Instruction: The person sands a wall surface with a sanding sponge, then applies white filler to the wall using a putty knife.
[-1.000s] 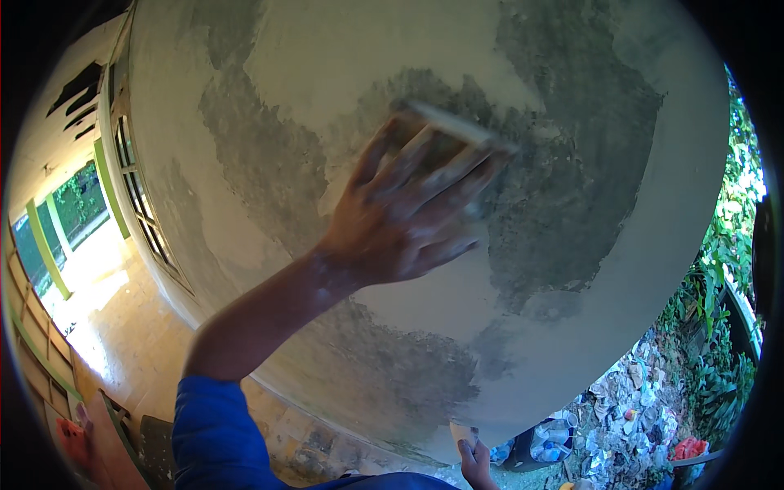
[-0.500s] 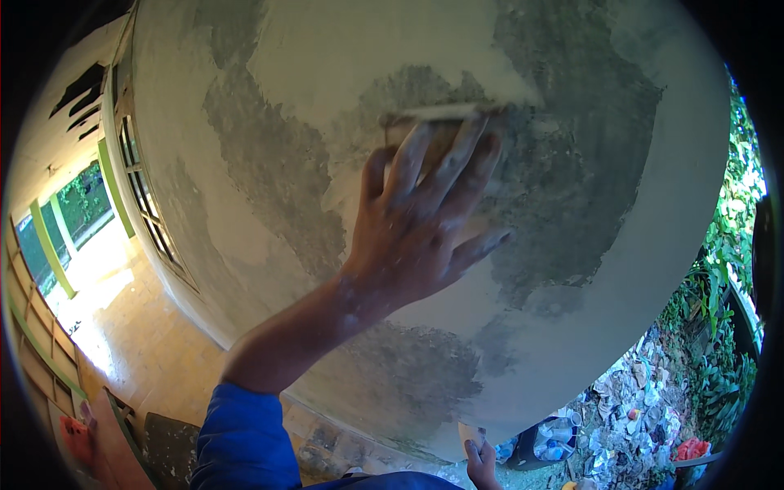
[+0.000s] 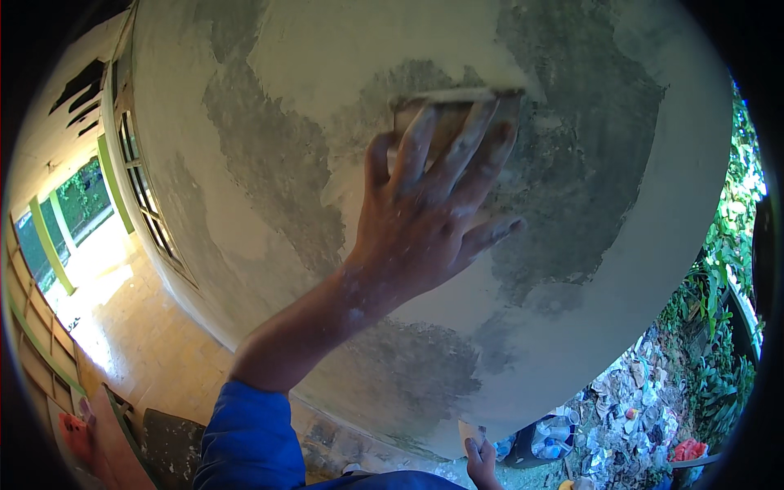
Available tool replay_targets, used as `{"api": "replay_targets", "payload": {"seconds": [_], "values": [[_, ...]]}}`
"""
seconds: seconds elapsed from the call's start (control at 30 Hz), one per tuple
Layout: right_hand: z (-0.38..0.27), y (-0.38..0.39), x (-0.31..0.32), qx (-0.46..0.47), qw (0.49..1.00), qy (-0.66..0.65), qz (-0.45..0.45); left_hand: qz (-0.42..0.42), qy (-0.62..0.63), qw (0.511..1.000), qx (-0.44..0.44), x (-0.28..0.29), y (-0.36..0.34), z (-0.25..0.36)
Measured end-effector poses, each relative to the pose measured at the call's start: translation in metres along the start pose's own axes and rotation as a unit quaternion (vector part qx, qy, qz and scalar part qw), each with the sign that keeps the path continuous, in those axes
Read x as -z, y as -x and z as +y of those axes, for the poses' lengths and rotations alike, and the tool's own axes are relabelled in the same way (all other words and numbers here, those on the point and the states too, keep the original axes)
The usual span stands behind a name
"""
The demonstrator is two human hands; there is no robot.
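Observation:
My left hand (image 3: 412,204), smeared with white, presses a flat rectangular putty scraper (image 3: 441,131) against the wall (image 3: 327,41). Its fingers are spread over the scraper's face, and the thumb points off to the right. Pale putty lines the scraper's upper edge. Around it the wall shows dark grey bare patches (image 3: 563,188) between smooth whitish coated areas. Low in the picture, my right hand (image 3: 481,464) grips a small flat pale blade (image 3: 469,433) with a dark mark at one side. Most of that hand's fingers are hidden.
A barred window (image 3: 143,196) and a glossy tiled floor (image 3: 163,318) lie to the left. At the lower right stands a dark container (image 3: 551,441) with plastic waste, beside a heap of litter (image 3: 633,400) and green plants (image 3: 727,367).
My left hand and the scraper have slid slightly up and right along the wall. My right hand stays low, still holding the pale blade.

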State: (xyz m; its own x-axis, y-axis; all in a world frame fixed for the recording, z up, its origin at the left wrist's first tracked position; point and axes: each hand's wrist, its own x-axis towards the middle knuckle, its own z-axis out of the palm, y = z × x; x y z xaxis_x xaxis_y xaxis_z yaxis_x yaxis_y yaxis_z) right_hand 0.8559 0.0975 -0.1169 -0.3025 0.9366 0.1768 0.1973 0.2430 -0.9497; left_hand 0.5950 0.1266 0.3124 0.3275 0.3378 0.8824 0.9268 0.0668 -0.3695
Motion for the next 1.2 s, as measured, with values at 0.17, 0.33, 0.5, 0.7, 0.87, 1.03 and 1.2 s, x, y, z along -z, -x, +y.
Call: {"api": "replay_targets", "payload": {"seconds": [0.17, 0.33, 0.5, 0.7, 0.87, 1.03, 1.2], "values": [[-0.009, -0.007, 0.001, -0.015, 1.000, -0.003, -0.001, -0.001, -0.012, 1.000, 0.009, -0.003, 0.020, 0.008], [-0.011, 0.000, 0.007, -0.001, 1.000, 0.001, 0.007, -0.095, 0.022, 0.994, 0.054, -0.007, 0.075, 0.023], [-0.018, 0.003, 0.008, -0.031, 0.999, 0.013, -0.022, -0.018, -0.002, 0.999, 0.030, 0.000, 0.013, 0.005], [-0.007, -0.004, 0.004, -0.023, 1.000, -0.005, -0.001, -0.034, 0.021, 0.998, 0.042, 0.004, 0.027, 0.014], [-0.022, 0.000, 0.009, -0.027, 1.000, 0.001, -0.010, -0.052, 0.029, 0.997, 0.059, -0.002, 0.053, 0.012], [-0.024, 0.003, 0.008, -0.035, 0.999, -0.023, 0.001, 0.010, 0.002, 1.000, 0.028, 0.005, 0.001, -0.001], [-0.013, -0.001, 0.007, -0.013, 0.999, -0.033, 0.007, -0.052, 0.036, 0.997, 0.051, -0.001, 0.039, 0.020]]}}
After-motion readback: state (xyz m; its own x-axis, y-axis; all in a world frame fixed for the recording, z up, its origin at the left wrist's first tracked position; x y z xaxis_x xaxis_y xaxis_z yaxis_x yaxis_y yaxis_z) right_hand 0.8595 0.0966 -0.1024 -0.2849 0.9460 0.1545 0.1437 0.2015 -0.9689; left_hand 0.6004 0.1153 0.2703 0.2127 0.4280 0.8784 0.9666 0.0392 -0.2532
